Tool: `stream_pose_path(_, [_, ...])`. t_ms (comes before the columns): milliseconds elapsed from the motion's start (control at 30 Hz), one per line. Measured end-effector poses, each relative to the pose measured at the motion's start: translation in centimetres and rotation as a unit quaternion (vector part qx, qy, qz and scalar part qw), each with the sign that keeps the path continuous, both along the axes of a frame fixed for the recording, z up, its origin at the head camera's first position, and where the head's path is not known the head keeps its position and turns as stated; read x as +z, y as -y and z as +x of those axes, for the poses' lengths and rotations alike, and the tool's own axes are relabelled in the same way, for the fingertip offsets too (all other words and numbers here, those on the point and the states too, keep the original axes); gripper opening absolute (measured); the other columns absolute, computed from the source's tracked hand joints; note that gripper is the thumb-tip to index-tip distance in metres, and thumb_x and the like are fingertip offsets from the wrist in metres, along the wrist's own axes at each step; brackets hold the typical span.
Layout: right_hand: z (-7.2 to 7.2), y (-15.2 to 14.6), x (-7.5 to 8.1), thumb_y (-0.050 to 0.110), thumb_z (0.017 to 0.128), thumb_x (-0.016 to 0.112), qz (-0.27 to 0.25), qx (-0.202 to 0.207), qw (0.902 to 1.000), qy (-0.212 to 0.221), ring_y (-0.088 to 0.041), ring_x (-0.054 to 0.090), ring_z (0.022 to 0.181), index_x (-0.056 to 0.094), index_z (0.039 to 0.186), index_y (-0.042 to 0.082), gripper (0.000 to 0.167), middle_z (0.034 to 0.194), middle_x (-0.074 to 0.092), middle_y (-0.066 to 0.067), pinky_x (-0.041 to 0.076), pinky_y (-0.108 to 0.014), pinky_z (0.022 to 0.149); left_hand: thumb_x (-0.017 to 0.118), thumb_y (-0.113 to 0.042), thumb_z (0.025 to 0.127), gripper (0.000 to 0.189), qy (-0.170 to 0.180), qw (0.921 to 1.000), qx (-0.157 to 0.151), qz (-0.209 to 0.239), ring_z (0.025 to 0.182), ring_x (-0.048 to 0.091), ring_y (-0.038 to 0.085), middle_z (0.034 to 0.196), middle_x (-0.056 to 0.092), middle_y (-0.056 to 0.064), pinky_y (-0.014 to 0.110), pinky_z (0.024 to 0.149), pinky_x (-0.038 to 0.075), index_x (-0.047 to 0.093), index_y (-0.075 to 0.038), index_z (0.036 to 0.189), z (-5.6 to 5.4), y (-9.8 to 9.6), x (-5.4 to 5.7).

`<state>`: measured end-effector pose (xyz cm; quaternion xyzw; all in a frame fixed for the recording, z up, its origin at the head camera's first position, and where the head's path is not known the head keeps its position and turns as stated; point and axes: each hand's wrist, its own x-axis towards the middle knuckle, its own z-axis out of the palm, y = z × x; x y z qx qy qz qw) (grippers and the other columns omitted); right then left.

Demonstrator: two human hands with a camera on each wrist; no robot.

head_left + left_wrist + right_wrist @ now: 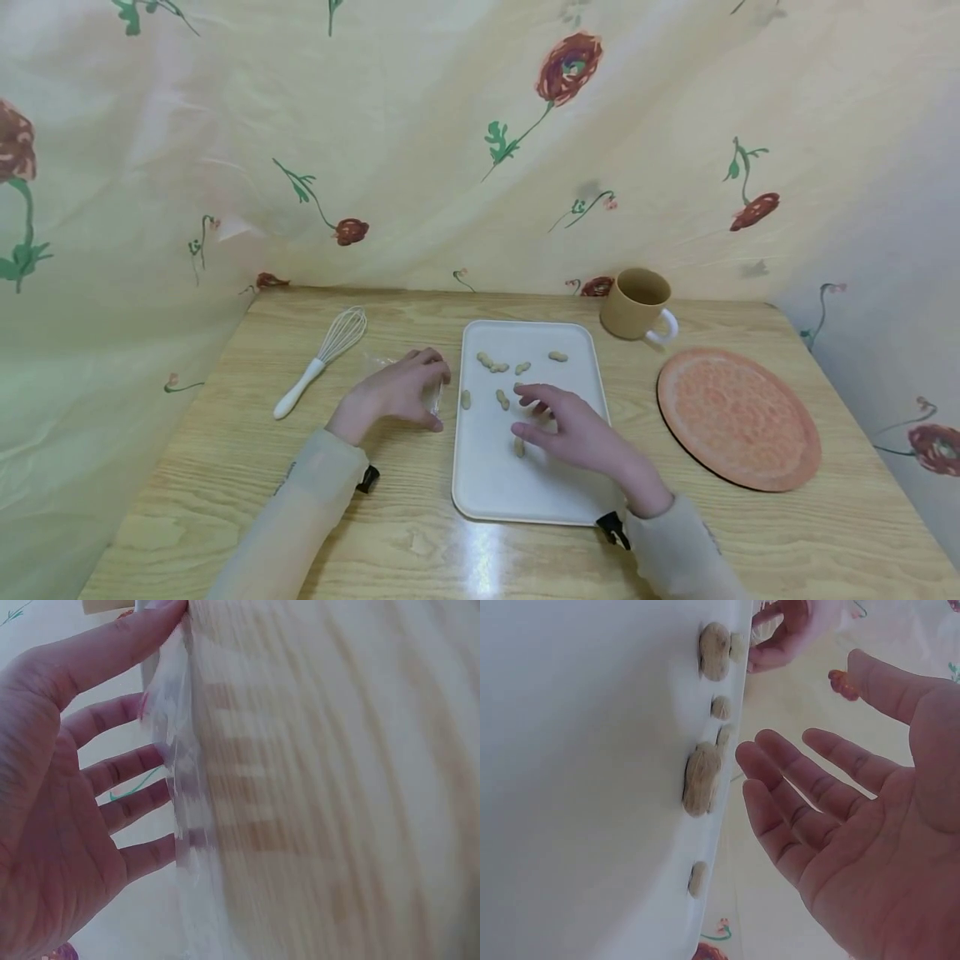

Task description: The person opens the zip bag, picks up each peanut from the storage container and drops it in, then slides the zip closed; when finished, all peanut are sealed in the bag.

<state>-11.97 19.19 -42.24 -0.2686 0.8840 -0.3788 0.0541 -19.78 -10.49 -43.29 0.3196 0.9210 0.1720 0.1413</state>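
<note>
Bare wood leaves a hand room along the desk (405, 554)'s left edge, outside the whisk (318, 364), and between the tray (487, 479) and the round orange mat (738, 417) by the right edge; the mug (626, 312) blocks that lane toward the far edge. The left hand (401, 387) and clear plastic bag (191, 810) obstruct the whisk-tray gap.
</note>
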Motion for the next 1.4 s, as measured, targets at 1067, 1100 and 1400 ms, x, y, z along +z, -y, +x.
stream_pose_path(1067, [0.2,1.1,0.7,0.025,0.096,0.069,-0.005,-0.015,0.9996,0.025,-0.023,0.064,0.092,0.059,0.129,-0.004,0.046,0.106,0.069,-0.01,0.053,-0.044,0.082,0.085,-0.05,0.074,0.078,-0.015,0.9964,-0.004,0.084,0.135,0.042,0.027,0.152,0.039,0.004,0.046,0.105,0.04,0.051,-0.017,0.135,2.3,-2.4,2.5])
stream_pose_path(1100, [0.1,1.2,0.7,0.025,0.096,0.069,-0.012,-0.017,0.9994,0.028,-0.022,0.064,0.091,0.06,0.128,-0.004,0.044,0.104,0.069,-0.009,0.054,-0.043,0.081,0.085,-0.05,0.074,0.077,-0.017,0.9959,-0.008,0.088,0.134,0.043,0.028,0.152,0.038,0.005,0.047,0.104,0.04,0.051,-0.017,0.135,2.6,-2.7,2.6])
stream_pose_path(1400, [-0.3,2.3,0.7,0.022,0.098,0.066,-0.085,-0.037,0.9929,0.075,-0.018,0.065,0.084,0.066,0.115,-0.004,0.031,0.094,0.07,-0.005,0.053,-0.032,0.075,0.082,-0.054,0.076,0.073,-0.047,0.9917,-0.032,0.116,0.133,0.044,0.029,0.151,0.039,0.005,0.051,0.103,0.04,0.052,-0.018,0.132,4.2,-4.6,2.4])
